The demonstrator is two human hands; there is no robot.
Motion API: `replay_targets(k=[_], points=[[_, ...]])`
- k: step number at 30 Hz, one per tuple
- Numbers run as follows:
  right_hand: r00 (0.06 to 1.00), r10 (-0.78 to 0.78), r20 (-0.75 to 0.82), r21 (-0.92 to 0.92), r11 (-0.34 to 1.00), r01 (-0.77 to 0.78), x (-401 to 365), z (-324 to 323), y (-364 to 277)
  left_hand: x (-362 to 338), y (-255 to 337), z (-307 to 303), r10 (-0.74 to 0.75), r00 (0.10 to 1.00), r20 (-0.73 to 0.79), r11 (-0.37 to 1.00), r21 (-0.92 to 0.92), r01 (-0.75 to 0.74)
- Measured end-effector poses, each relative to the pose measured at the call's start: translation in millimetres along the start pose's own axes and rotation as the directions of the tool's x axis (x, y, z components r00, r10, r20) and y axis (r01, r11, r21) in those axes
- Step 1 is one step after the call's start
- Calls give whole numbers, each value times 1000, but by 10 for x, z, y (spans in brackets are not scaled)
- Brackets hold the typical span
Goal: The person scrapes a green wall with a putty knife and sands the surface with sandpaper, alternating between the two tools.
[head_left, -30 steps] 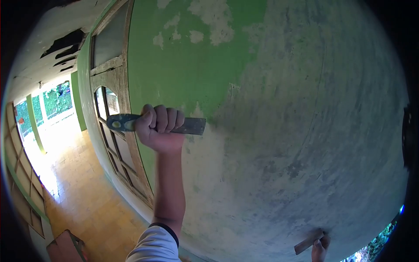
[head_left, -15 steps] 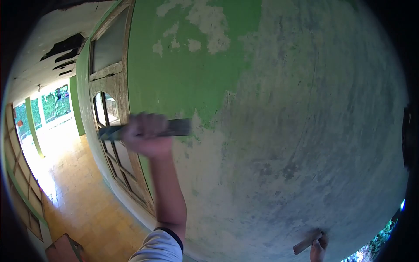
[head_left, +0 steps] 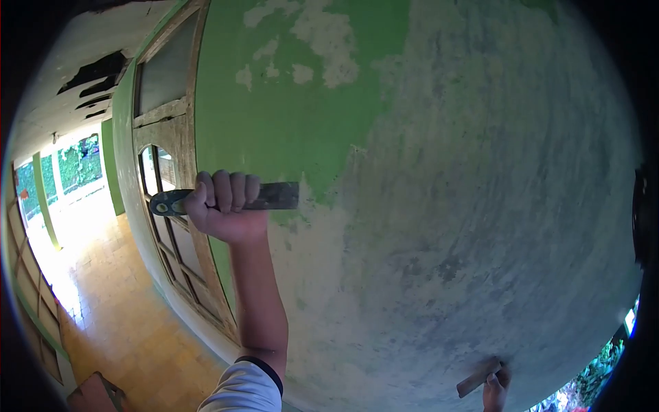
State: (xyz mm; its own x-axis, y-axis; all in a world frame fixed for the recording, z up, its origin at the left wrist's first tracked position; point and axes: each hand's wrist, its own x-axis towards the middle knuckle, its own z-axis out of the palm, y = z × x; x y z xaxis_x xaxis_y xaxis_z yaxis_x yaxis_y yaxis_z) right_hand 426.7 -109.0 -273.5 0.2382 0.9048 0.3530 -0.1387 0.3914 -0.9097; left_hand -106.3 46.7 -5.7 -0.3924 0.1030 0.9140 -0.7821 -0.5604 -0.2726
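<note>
My left hand (head_left: 223,204) is raised in front of the wall, its fingers wrapped round a scraper (head_left: 278,196). The scraper's dark handle end, with a hole in it, sticks out to the left, and its flat worn blade points right, near the ragged edge of the green paint. Low on the right, my right hand (head_left: 495,390) grips a flat grey-brown rectangular piece (head_left: 475,381) close to the wall; its exact kind does not show. The wall (head_left: 425,226) has green paint at upper left, with pale bare patches, and grey, streaked plaster elsewhere.
To the left stands a worn wooden door frame (head_left: 194,137) with glass panes. Beyond it a yellow tiled floor (head_left: 123,288) runs to a bright opening. A reddish box-like object (head_left: 96,395) sits at bottom left. The ceiling (head_left: 68,51) has dark holes.
My left hand and the scraper, blurred before, now look sharp, turned slightly with the handle end showing. My right hand has shifted slightly left in view. The camera view has moved slightly.
</note>
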Motion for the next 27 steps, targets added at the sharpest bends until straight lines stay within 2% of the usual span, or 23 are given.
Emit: replay_targets(k=[1,2,4,5,7,8,9,10,11,12,14,15,16,17,18,19,20,21,22,24,25,27], points=[[1000,4,-10,2,1000,-4,-20,-33,57,-6,-71,-24,-9,999,-45,996,87,13],[999,-41,-10,54,998,41,10,-56,131,-43,-148,-13,-15,999,-47,996,83,19],[996,-90,-16,108,990,91,12,-106,208,-107,-275,28,-161,984,-77,973,155,172],[996,-92,16,97,991,90,19,-85,184,-101,-211,43,-165,983,-74,973,150,175],[994,-98,38,84,992,95,28,3,116,-22,55,95,39,999,6,991,126,-39],[993,-107,-49,97,989,112,16,111,80,38,135,141,67,990,124,995,61,-75],[985,-110,-134,109,986,125,9,186,49,25,13,49,24,998,50,992,122,-30],[985,-106,-139,111,986,121,26,209,17,14,-102,-2,-14,1000,-27,983,181,19],[995,-73,-68,111,991,80,44,219,-14,-17,-85,-16,-21,999,-28,984,176,26],[999,-48,-15,104,993,49,24,202,-49,-75,-100,40,-103,994,38,979,179,94],[994,-43,-98,110,992,53,-20,132,62,-331,-200,134,-270,946,180,955,174,240],[995,-33,-89,122,992,44,-55,195,43,-579,-152,164,-419,886,197,904,179,388],[996,-27,-81,137,990,38,-43,308,27,-924,-108,204,-551,823,137,828,210,520],[998,-65,-20,124,990,67,-61,365,77,-1344,-44,183,-707,699,111,707,135,694],[996,-74,57,98,993,69,-102,456,90,-1902,49,78,-853,522,23,520,120,846],[995,-6,104,71,997,-1,-174,600,85,-2383,162,-39,-948,311,-66,303,108,947],[985,67,159,50,996,-76,-230,752,105,-2686,223,114,-983,123,-139,57,407,912],[963,69,260,-108,993,-42,-263,876,51,-2957,113,304,-997,-47,-60,-52,81,995],[928,96,360,-264,965,3,-308,996,-3,-3043,59,603,-947,-208,-246,-250,155,956],[860,63,507,-412,894,177,-363,1150,10,-3231,31,913,-934,-290,-210,-311,76,947],[875,63,481,-415,895,164,-383,1192,43,-3261,25,1067,-931,-311,-189,-330,80,941],[841,129,525,-334,940,65,-472,1225,151,-3276,17,1369,-925,-255,-282,-287,75,955]])
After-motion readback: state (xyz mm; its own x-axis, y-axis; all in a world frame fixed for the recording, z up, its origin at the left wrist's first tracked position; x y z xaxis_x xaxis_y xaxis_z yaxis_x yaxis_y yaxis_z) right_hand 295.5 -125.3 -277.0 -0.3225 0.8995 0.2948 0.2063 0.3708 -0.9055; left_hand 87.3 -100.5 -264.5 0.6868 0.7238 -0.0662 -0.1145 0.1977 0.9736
